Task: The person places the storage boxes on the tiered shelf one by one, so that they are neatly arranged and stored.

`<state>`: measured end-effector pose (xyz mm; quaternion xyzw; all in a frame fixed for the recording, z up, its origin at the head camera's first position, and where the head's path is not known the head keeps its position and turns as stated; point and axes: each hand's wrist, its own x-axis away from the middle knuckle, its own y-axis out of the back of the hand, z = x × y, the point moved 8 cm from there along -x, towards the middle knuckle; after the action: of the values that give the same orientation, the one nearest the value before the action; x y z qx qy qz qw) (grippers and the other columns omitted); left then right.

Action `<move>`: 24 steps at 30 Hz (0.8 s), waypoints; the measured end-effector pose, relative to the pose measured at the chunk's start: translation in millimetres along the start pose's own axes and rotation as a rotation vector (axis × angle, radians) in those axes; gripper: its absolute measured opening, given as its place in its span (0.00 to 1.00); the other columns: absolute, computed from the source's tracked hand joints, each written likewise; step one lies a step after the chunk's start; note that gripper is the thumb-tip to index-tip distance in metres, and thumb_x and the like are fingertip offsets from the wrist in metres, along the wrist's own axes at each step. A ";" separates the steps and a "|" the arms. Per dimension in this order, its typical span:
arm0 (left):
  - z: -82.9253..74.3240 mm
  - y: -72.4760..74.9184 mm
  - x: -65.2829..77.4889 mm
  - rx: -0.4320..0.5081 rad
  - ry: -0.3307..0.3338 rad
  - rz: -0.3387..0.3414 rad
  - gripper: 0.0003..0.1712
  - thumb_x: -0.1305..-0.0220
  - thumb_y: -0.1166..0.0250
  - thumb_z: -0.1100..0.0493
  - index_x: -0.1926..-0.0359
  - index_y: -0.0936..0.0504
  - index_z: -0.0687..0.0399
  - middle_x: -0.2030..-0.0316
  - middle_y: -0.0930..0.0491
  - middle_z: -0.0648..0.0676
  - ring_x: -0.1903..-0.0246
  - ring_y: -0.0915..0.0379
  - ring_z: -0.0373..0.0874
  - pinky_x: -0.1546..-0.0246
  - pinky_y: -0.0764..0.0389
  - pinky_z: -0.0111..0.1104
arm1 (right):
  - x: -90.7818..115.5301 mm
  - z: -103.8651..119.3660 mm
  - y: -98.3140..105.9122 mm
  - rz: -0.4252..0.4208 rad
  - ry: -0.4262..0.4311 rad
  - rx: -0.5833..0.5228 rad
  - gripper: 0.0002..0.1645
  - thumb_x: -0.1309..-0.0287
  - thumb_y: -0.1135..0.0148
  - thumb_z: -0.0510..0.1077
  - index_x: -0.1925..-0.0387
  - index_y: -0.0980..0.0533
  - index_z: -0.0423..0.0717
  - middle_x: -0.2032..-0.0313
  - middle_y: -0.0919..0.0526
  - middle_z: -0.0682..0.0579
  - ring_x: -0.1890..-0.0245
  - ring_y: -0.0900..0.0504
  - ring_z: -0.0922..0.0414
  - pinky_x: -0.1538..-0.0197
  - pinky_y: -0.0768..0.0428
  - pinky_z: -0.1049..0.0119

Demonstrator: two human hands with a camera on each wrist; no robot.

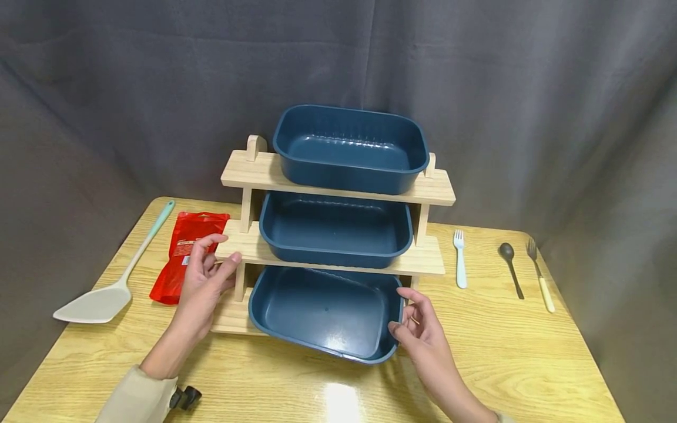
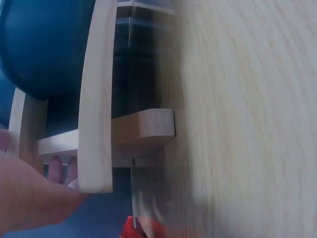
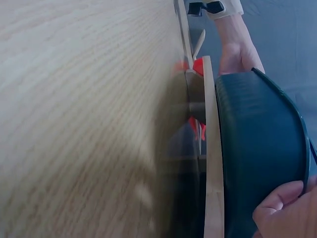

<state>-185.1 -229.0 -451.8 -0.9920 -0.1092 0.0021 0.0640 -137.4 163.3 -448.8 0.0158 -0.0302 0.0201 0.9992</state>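
A light wooden three-tier rack (image 1: 238,249) carries a dark blue plastic bin on each shelf. The top bin (image 1: 349,176) and middle bin (image 1: 338,255) sit roughly straight. On the lowest shelf, the bottom bin (image 1: 325,311) is turned at an angle, its right front corner jutting past the shelf. My left hand (image 1: 203,282) holds the left end of the middle shelf; the left wrist view shows some fingers partly hidden behind the wood. With thumb and fingers, my right hand (image 1: 423,329) pinches the bottom bin's right rim, also visible in the right wrist view.
Left of the rack lie a red pouch (image 1: 177,264) and a pale spatula (image 1: 108,299) with a mint handle. To the right lie a light blue fork (image 1: 461,261), a dark spoon (image 1: 509,258) and a fork with a cream handle (image 1: 542,285). A grey curtain (image 1: 338,53) hangs behind.
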 end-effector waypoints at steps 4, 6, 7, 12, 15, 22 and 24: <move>-0.5 -0.5 -0.6 0.000 0.000 -0.002 0.28 0.21 0.30 0.57 0.29 0.32 0.39 0.45 0.21 0.52 0.47 0.25 0.48 0.53 0.14 0.33 | -3.2 -1.1 0.6 -0.003 -0.001 0.005 0.36 0.35 0.39 0.23 0.28 0.32 0.42 0.61 0.32 0.49 0.66 0.27 0.58 0.60 0.23 0.71; -0.3 -0.7 -0.7 0.000 -0.001 -0.004 0.28 0.21 0.30 0.57 0.29 0.31 0.39 0.45 0.21 0.52 0.47 0.25 0.48 0.53 0.14 0.32 | -3.2 -1.3 1.5 -0.006 -0.005 0.027 0.35 0.34 0.38 0.24 0.28 0.32 0.43 0.61 0.31 0.49 0.66 0.27 0.58 0.61 0.23 0.71; -0.3 -1.2 -0.8 0.000 -0.003 -0.003 0.28 0.21 0.30 0.57 0.29 0.31 0.39 0.45 0.21 0.52 0.47 0.25 0.48 0.53 0.14 0.33 | -2.5 -1.3 2.3 -0.009 -0.009 0.043 0.35 0.33 0.38 0.26 0.28 0.32 0.45 0.61 0.31 0.49 0.66 0.26 0.57 0.61 0.23 0.70; 1.2 -2.4 -0.5 0.002 -0.004 -0.002 0.27 0.21 0.30 0.57 0.30 0.31 0.40 0.46 0.21 0.53 0.49 0.25 0.47 0.54 0.15 0.32 | 8.5 2.2 4.6 -0.011 -0.026 0.077 0.33 0.30 0.38 0.28 0.28 0.30 0.50 0.61 0.30 0.48 0.66 0.24 0.55 0.65 0.20 0.65; 1.3 -0.7 0.6 -0.001 -0.006 -0.007 0.27 0.22 0.30 0.57 0.30 0.31 0.40 0.47 0.20 0.52 0.49 0.24 0.47 0.55 0.15 0.31 | 17.1 3.1 1.7 0.006 -0.028 0.029 0.32 0.30 0.40 0.27 0.29 0.30 0.46 0.61 0.30 0.47 0.67 0.23 0.53 0.66 0.17 0.63; 0.5 -1.0 1.2 0.000 -0.015 0.001 0.28 0.22 0.30 0.57 0.29 0.31 0.41 0.45 0.21 0.53 0.48 0.23 0.47 0.54 0.14 0.31 | 25.8 -2.4 -2.1 0.002 -0.052 -0.027 0.30 0.35 0.40 0.23 0.33 0.28 0.37 0.62 0.31 0.48 0.66 0.22 0.55 0.57 0.14 0.63; 1.0 -1.0 1.3 -0.008 -0.014 0.001 0.28 0.21 0.30 0.57 0.29 0.32 0.41 0.44 0.21 0.54 0.47 0.24 0.48 0.53 0.14 0.31 | 23.9 -2.7 -1.8 0.010 -0.060 -0.035 0.29 0.35 0.41 0.23 0.33 0.28 0.35 0.61 0.31 0.47 0.65 0.23 0.55 0.56 0.14 0.62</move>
<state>-184.0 -227.7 -452.6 -0.9922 -0.1090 0.0090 0.0594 -113.3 162.6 -450.1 -0.0012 -0.0604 0.0240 0.9979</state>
